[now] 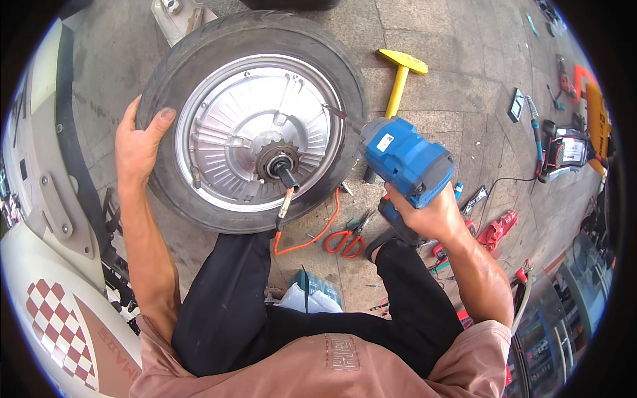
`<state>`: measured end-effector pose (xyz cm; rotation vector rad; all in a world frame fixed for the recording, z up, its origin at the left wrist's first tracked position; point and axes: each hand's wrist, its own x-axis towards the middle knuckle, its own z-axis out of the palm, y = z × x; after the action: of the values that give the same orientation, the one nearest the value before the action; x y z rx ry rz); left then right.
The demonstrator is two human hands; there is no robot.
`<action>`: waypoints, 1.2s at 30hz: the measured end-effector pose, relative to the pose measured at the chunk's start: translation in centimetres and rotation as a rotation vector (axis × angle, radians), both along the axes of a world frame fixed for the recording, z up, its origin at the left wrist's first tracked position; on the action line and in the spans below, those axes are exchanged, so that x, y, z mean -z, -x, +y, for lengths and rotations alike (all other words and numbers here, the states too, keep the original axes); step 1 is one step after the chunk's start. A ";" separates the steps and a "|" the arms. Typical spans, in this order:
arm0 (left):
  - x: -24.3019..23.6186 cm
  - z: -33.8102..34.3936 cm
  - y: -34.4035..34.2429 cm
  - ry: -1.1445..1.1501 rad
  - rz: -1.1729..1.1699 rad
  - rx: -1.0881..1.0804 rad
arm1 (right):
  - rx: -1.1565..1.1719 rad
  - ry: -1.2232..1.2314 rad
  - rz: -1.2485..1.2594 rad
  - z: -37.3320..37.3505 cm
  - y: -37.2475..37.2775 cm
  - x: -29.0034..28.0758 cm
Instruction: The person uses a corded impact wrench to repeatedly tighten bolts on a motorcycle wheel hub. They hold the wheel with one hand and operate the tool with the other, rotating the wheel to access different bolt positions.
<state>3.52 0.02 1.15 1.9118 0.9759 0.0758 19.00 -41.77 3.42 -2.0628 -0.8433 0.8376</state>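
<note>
Head view: left hand (141, 140) clasps 1 wheel (255, 126); right hand (428, 211) encircles 1 power tool (406, 158).

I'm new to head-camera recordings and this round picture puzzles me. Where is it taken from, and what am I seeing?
There is no robot here, just a person's two bare hands. A wide fisheye camera worn on their head looks down, so straight edges bend near the rim. The left hand grips the edge of a wheel with a metal hub. The right hand holds a blue power tool, its bit pointing toward the wheel. On the paved ground lie a yellow hammer and orange-handled scissors.
</note>
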 end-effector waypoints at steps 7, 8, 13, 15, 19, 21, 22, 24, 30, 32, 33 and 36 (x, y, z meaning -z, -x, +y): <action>-0.2 -0.3 -0.1 -0.006 0.017 -0.034 | 0.065 0.175 0.032 0.6 0.7 -0.9; -0.2 -0.3 -0.1 -0.001 0.007 -0.024 | 0.067 0.121 -0.014 0.5 0.7 -1.0; -0.1 0.0 0.0 0.006 0.009 -0.011 | 0.200 0.061 0.202 1.1 0.6 -0.7; 0.0 0.0 0.1 0.003 0.008 -0.003 | 0.370 0.089 0.398 1.3 1.3 -0.9; 0.1 0.1 0.1 0.030 -0.004 -0.014 | 0.107 0.000 0.098 1.0 0.8 -0.9; 0.1 0.1 0.2 -0.036 0.017 0.001 | 0.037 -0.007 0.043 0.9 0.7 -0.7; 0.1 0.2 0.2 -0.079 0.040 0.000 | 0.061 -0.035 0.052 0.9 0.7 -0.6; 0.1 0.2 0.2 -0.022 0.023 -0.005 | 0.140 -0.031 0.090 0.9 1.1 -0.7; -0.1 0.0 0.0 -0.004 0.020 -0.001 | 0.121 -0.035 0.054 0.9 1.0 -0.7; -0.2 0.0 -0.1 -0.010 0.025 -0.003 | 0.130 -0.043 0.034 1.0 0.8 -0.7; -0.2 -0.1 -0.1 -0.019 0.028 -0.006 | 0.127 -0.015 0.044 1.0 0.7 -0.8; -0.2 -0.1 -0.1 -0.008 0.025 -0.011 | 0.213 0.053 0.147 0.9 0.5 -0.9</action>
<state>3.64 -0.10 1.38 1.9192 1.0036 0.0627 18.47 -40.90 4.31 -2.0646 -0.5163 0.8877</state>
